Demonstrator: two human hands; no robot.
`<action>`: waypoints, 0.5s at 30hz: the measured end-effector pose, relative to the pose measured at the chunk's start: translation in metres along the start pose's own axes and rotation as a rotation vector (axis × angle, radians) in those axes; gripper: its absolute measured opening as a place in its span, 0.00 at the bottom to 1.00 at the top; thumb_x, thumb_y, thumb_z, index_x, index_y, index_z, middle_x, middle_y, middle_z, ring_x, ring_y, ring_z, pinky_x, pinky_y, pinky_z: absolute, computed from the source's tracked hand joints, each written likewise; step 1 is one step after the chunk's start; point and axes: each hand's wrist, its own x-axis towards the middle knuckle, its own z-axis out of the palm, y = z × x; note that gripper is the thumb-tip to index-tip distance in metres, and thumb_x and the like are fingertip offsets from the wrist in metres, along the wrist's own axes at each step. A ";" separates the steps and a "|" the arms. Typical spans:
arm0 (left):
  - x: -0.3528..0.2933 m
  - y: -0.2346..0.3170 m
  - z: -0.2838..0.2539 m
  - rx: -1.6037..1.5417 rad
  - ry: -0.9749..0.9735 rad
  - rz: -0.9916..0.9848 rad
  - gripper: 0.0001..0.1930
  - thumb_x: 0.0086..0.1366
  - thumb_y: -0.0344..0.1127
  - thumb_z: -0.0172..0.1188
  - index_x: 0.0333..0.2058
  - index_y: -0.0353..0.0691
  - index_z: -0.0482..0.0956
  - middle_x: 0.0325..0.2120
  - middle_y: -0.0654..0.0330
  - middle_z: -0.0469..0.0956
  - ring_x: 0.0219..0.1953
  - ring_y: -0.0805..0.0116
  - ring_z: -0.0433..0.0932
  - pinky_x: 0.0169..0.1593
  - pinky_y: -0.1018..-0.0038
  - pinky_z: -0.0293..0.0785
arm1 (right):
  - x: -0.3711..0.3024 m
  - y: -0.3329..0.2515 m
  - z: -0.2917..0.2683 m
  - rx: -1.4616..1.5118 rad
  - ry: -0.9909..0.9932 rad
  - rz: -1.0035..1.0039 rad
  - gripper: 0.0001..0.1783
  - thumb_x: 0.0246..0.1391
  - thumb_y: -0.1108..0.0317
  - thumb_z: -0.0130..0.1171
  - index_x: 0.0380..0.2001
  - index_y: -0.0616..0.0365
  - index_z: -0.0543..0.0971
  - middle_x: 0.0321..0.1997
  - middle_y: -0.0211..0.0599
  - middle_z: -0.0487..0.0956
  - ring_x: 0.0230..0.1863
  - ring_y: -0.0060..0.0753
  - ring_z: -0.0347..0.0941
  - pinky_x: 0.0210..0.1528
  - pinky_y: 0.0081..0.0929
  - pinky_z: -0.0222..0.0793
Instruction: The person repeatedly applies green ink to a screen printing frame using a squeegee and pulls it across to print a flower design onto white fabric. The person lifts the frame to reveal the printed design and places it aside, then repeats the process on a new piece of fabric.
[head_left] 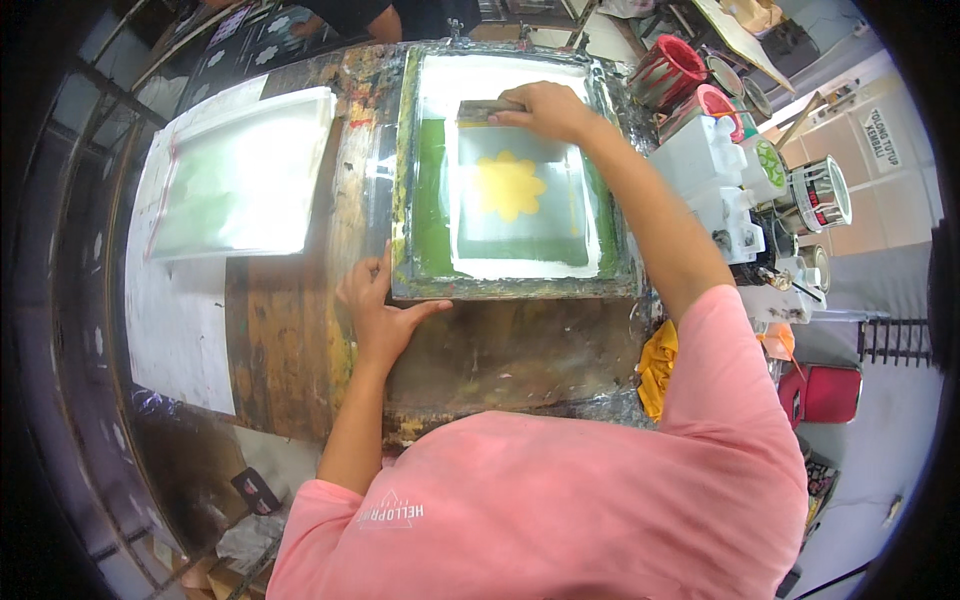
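Note:
A screen printing frame (pixel 517 290) lies on the worktable, its mesh green with white ink around a paler middle panel. Through that panel shows a yellow flower shape (pixel 508 186). My right hand (pixel 545 110) is closed on a squeegee (pixel 484 111), which rests across the far part of the mesh. At the frame's near left corner is my left hand (pixel 375 312), thumb stretched along the near edge and fingers apart beside the left side. It appears to touch the corner without wrapping round it.
Left of the frame, a stack of clear plastic sheets (pixel 245 180) lies on white paper (pixel 180 330). Paint cans (pixel 668 72) and white plastic jugs (pixel 705 160) crowd the right side. A yellow cloth (pixel 657 370) lies near my right elbow. Another person's arm (pixel 384 22) shows at the far side.

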 end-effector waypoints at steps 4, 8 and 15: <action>-0.004 -0.004 0.006 -0.118 -0.004 -0.050 0.60 0.38 0.65 0.82 0.68 0.38 0.73 0.38 0.61 0.81 0.45 0.61 0.73 0.57 0.62 0.60 | 0.020 0.020 0.008 -0.026 0.063 -0.018 0.30 0.64 0.32 0.54 0.50 0.44 0.84 0.45 0.41 0.85 0.50 0.51 0.81 0.50 0.49 0.77; -0.002 -0.001 0.003 -0.083 0.021 0.023 0.60 0.41 0.65 0.81 0.69 0.37 0.71 0.35 0.60 0.82 0.40 0.61 0.72 0.55 0.64 0.61 | -0.002 0.008 0.036 -0.100 0.293 -0.051 0.23 0.65 0.39 0.57 0.45 0.45 0.84 0.38 0.38 0.83 0.43 0.48 0.81 0.40 0.49 0.76; -0.006 0.003 0.001 -0.148 -0.053 -0.115 0.57 0.41 0.60 0.84 0.69 0.42 0.73 0.46 0.58 0.85 0.49 0.55 0.70 0.58 0.61 0.63 | -0.117 -0.084 0.041 -0.132 0.216 -0.045 0.21 0.65 0.42 0.57 0.41 0.49 0.78 0.36 0.38 0.81 0.38 0.47 0.81 0.34 0.46 0.80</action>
